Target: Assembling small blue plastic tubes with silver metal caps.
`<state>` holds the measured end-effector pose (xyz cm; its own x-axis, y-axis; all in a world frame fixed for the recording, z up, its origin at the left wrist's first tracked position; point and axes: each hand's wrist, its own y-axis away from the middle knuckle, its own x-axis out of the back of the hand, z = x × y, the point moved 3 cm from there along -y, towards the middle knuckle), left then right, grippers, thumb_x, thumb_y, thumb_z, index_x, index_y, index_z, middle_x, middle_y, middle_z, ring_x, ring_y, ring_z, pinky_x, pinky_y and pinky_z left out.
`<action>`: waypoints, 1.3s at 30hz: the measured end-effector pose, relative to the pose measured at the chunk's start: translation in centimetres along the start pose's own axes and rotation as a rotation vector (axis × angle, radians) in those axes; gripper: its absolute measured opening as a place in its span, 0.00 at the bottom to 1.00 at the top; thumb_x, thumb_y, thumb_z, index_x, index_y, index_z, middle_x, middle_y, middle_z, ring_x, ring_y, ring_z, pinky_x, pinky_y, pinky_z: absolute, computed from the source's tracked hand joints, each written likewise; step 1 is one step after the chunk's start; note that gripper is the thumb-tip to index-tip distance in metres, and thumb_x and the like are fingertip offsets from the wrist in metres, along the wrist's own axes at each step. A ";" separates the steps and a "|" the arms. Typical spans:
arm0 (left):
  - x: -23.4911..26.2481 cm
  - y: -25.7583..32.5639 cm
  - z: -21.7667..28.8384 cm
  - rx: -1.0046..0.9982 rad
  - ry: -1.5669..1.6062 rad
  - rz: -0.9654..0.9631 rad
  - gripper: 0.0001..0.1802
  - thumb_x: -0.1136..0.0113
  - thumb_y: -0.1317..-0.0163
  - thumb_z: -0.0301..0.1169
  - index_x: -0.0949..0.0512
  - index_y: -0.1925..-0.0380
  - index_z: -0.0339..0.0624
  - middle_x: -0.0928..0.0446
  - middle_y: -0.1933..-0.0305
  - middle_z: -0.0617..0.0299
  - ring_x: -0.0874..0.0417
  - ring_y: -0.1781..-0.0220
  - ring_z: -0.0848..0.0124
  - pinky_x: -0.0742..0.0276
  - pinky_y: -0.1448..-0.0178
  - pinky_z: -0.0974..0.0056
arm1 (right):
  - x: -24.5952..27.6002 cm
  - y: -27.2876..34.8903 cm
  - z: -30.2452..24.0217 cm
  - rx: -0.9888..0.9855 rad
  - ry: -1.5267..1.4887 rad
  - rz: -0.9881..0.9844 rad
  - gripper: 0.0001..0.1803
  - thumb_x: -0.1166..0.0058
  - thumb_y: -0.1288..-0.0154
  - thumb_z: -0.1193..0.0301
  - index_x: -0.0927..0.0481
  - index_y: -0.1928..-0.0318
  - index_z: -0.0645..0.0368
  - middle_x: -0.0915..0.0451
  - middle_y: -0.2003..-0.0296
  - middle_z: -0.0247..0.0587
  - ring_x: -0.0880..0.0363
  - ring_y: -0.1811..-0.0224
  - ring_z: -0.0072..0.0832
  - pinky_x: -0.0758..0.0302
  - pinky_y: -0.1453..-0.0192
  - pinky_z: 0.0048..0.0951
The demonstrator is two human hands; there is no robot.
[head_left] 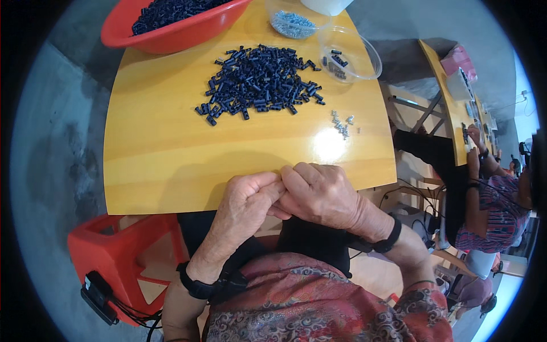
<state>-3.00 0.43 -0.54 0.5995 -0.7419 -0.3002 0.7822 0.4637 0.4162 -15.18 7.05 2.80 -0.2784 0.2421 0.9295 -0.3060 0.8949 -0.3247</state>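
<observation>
Both hands — left hand (246,200), right hand (319,194) — fingertips together over yellow table (171,159).

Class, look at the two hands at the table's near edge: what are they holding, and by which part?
It cannot be told: the left hand and right hand pinch fingertips together, hiding whatever lies between.

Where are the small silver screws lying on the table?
In the head view, the silver screws lie right of centre on the yellow table, just below the pile of dark plastic pieces.

1 head-worn fisheye looks steeply down, close over the yellow table (171,148), its rim probably distorted.
</observation>
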 end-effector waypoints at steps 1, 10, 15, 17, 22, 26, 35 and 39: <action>0.0 -0.2 -0.1 -0.001 0.014 -0.018 0.17 0.53 0.30 0.35 0.23 0.61 0.30 0.20 0.66 0.57 0.17 0.67 0.72 0.18 0.62 0.70 | 0.2 0.0 0.1 -0.075 -0.018 0.059 0.12 0.42 0.50 0.69 0.28 0.68 0.63 0.28 0.74 0.39 0.24 0.76 0.32 0.25 0.73 0.31; 1.7 -0.9 2.4 -0.297 -0.256 0.267 0.11 0.44 0.36 0.31 0.21 0.65 0.32 0.20 0.71 0.58 0.18 0.72 0.72 0.21 0.68 0.68 | 3.6 -0.9 4.0 -0.327 -0.116 0.215 0.17 0.37 0.51 0.77 0.23 0.59 0.61 0.21 0.68 0.41 0.20 0.69 0.36 0.23 0.68 0.31; 5.9 -1.8 5.1 -0.632 -0.740 0.679 0.05 0.38 0.44 0.21 0.19 0.67 0.35 0.21 0.70 0.63 0.23 0.75 0.77 0.27 0.70 0.72 | 7.8 -1.6 11.6 -0.487 0.046 0.405 0.17 0.43 0.50 0.84 0.20 0.57 0.62 0.20 0.67 0.47 0.19 0.68 0.35 0.24 0.65 0.27; 5.9 -2.6 5.7 -0.751 -0.865 0.725 0.07 0.37 0.48 0.20 0.19 0.67 0.36 0.22 0.73 0.60 0.25 0.76 0.75 0.29 0.70 0.71 | 8.1 -1.5 14.1 -0.490 0.090 0.415 0.16 0.45 0.48 0.83 0.20 0.57 0.61 0.19 0.66 0.47 0.19 0.67 0.34 0.24 0.64 0.27; 5.6 -4.6 5.8 -0.794 -0.976 0.702 0.07 0.36 0.50 0.21 0.18 0.68 0.38 0.23 0.72 0.58 0.21 0.73 0.68 0.27 0.67 0.67 | 7.1 -1.9 18.4 -0.489 0.124 0.361 0.16 0.46 0.48 0.81 0.20 0.56 0.59 0.20 0.65 0.47 0.19 0.67 0.38 0.23 0.61 0.31; 5.2 -5.1 5.6 -0.742 -1.031 0.699 0.07 0.36 0.50 0.22 0.18 0.69 0.38 0.22 0.71 0.57 0.20 0.70 0.62 0.26 0.66 0.64 | 6.5 -1.9 19.5 -0.529 0.141 0.310 0.18 0.46 0.49 0.80 0.20 0.55 0.57 0.20 0.64 0.47 0.20 0.65 0.41 0.23 0.59 0.35; 5.4 -5.1 5.0 -0.822 -1.024 0.680 0.06 0.37 0.50 0.19 0.20 0.70 0.36 0.24 0.72 0.58 0.21 0.71 0.65 0.27 0.67 0.66 | 7.7 -0.6 14.6 -0.347 0.133 0.510 0.15 0.43 0.48 0.83 0.20 0.58 0.61 0.19 0.64 0.42 0.19 0.68 0.32 0.23 0.66 0.27; 5.2 -4.2 4.8 -0.842 -0.948 0.657 0.06 0.38 0.50 0.17 0.21 0.70 0.35 0.25 0.72 0.57 0.22 0.71 0.67 0.28 0.67 0.67 | 6.7 0.3 11.5 -0.347 0.082 0.400 0.08 0.41 0.48 0.82 0.19 0.66 0.61 0.19 0.69 0.43 0.19 0.68 0.34 0.22 0.64 0.29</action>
<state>-3.98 -7.66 0.26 0.8110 -0.1652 0.5612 0.4782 0.7398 -0.4732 -27.64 4.66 6.93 -0.2352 0.6059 0.7599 0.1322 0.7945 -0.5926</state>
